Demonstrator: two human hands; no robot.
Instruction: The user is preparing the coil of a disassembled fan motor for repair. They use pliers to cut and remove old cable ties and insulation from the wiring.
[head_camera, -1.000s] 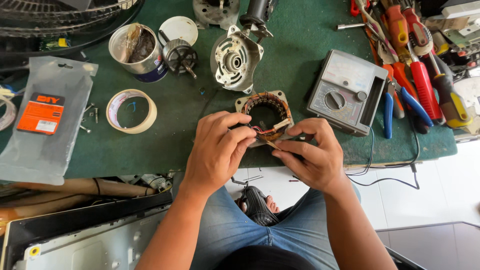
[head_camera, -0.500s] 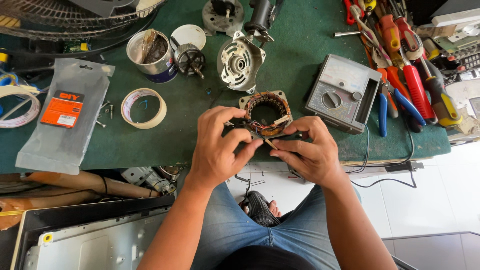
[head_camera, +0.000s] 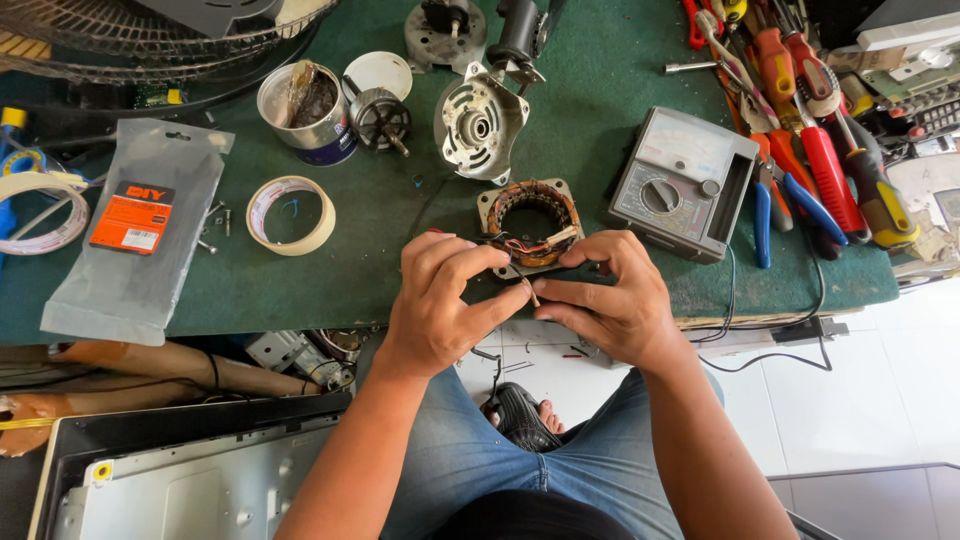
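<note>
Pinching thin wires (head_camera: 522, 282) together, left hand (head_camera: 445, 300) and right hand (head_camera: 610, 300) fingers hide the stator's (head_camera: 530, 218) near edge.

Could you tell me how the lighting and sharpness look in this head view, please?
Head view: even daylight, soft shadows; the white floor tiles at right look washed out. The left hand, right hand and stator are sharp; frame edges bow slightly from the wide lens.
</note>
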